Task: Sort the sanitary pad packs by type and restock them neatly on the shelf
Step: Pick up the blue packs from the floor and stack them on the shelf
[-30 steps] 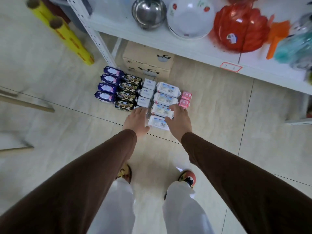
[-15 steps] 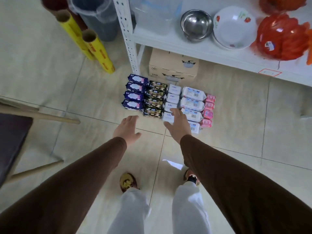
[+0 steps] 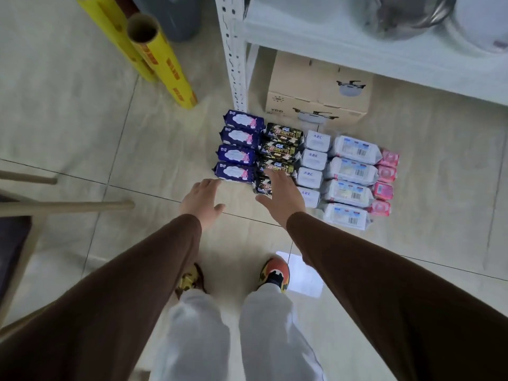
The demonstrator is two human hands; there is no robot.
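Observation:
Sanitary pad packs lie on the floor in sorted columns below the white shelf [image 3: 384,67]: purple packs [image 3: 239,149], black-and-gold packs [image 3: 280,147], small white packs [image 3: 313,160], large white packs with barcodes [image 3: 351,171] and small pink packs [image 3: 384,177]. My left hand [image 3: 202,200] hovers open just in front of the nearest purple pack, holding nothing. My right hand [image 3: 283,195] is open with straight fingers over the nearest black-and-gold packs, hiding part of the front one; whether it touches them I cannot tell.
A cardboard box [image 3: 319,92] sits under the shelf behind the packs. The shelf's perforated post [image 3: 233,50] stands at the purple column's far end. Yellow film rolls [image 3: 162,59] lean at the left. A wooden frame [image 3: 66,206] juts in from the left. My feet stand below.
Both hands have left the large white packs and moved left: the right from the small white packs to the black-and-gold column, the left toward the purple column. The view has come closer.

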